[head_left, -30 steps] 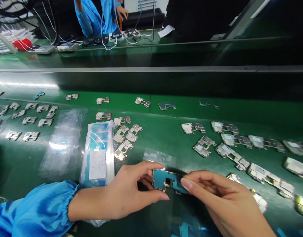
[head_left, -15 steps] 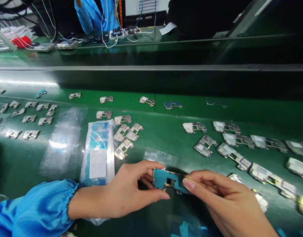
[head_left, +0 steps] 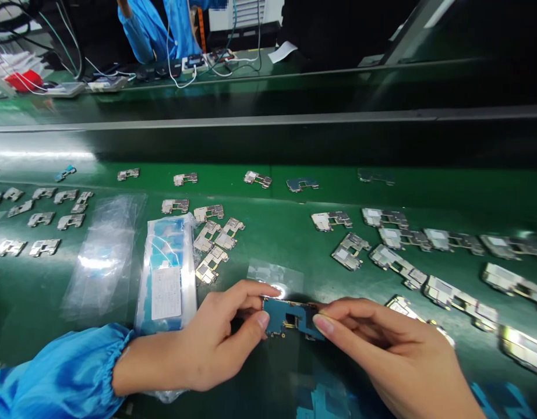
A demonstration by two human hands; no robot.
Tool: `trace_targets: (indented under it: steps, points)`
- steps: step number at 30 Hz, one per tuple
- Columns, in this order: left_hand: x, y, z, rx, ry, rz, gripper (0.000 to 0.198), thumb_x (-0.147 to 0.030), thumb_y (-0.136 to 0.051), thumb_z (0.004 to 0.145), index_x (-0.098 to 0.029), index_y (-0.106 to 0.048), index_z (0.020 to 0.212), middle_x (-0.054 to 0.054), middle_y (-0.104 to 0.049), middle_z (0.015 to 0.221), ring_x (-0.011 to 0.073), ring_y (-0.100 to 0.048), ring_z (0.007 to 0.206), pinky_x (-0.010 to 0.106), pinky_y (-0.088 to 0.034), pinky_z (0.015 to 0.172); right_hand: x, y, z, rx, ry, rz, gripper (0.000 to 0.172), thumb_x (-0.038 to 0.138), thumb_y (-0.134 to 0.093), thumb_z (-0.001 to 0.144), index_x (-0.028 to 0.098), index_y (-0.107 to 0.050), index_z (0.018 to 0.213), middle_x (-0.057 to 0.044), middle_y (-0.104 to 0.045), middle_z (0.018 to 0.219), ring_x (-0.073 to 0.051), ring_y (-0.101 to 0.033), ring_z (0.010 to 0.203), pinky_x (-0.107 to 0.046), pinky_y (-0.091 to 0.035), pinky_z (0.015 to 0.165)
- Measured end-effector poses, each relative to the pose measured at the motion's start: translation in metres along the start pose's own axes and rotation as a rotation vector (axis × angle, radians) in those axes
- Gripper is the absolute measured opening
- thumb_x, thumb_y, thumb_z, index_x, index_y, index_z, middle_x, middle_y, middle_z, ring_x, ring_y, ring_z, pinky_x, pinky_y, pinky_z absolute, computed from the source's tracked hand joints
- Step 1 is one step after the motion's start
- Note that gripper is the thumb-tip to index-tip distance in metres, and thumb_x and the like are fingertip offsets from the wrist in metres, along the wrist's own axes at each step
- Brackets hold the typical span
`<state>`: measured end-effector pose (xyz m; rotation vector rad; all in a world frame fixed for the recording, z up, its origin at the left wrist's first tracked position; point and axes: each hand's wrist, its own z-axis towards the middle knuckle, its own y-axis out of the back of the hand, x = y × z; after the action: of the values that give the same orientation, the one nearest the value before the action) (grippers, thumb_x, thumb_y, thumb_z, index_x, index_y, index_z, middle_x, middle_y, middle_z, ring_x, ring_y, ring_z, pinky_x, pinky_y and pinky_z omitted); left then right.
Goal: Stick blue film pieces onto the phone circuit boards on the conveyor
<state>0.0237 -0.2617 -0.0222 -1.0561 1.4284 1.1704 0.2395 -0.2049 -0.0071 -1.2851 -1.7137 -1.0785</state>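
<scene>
A circuit board [head_left: 277,317] is pinched at both ends between the two hands, above the middle of the worktop [head_left: 277,230] toward its near side. The left hand [head_left: 222,337] closes thumb and fingers on the board's left end, thumb tip on the blue face; the right hand [head_left: 386,343] grips the other end, thumb in front. The fingers behind the board are mostly hidden, its underside cannot be seen, and the thumbs cover parts of both ends. The left forearm comes in low from the left in a blue sleeve [head_left: 63,369], wrist nearly level; the right hand slants in from the near right, its wrist cut off by the frame. Just beyond the board lies a clear plastic sheet [head_left: 268,273], partly covered by the left fingers. Blue film pieces [head_left: 323,401] on the near side are cropped and blurred. The left forearm crosses a plastic-wrapped packet [head_left: 168,241] with a white label [head_left: 166,294], whose print is unreadable. More boards [head_left: 397,265] spread toward the worktop's right edge, some cut off; near the far edge a dark board [head_left: 375,176] barely stands out. Beyond, a co-worker's sleeve [head_left: 137,32] shows, cropped at the top.
</scene>
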Motion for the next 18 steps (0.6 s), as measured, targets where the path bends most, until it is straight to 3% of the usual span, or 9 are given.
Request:
trace_targets:
  steps: [10, 18]
  points:
    - [-0.0035, 0.0052, -0.0055, 0.062, 0.021, 0.062, 0.026, -0.031, -0.048, 0.107, -0.025, -0.058, 0.130, 0.004, -0.074, 0.091, 0.0167, -0.070, 0.080, 0.027, -0.052, 0.071, 0.0118, -0.0013, -0.0051, 0.049, 0.037, 0.019, 0.019, 0.043, -0.084, 0.068, 0.026, -0.076, 0.067, -0.004, -0.078, 0.073, -0.018, -0.071, 0.060, -0.024, -0.059, 0.059]
    - [-0.0047, 0.0056, -0.0083, 0.075, 0.038, 0.124, 0.025, -0.032, -0.049, 0.107, -0.030, -0.059, 0.130, -0.001, -0.068, 0.081, 0.0139, -0.064, 0.071, 0.024, -0.049, 0.066, 0.0051, 0.0004, 0.0002, 0.114, 0.125, -0.015, 0.018, 0.041, -0.080, 0.074, 0.025, -0.075, 0.068, -0.002, -0.074, 0.066, -0.017, -0.070, 0.055, -0.023, -0.060, 0.055]
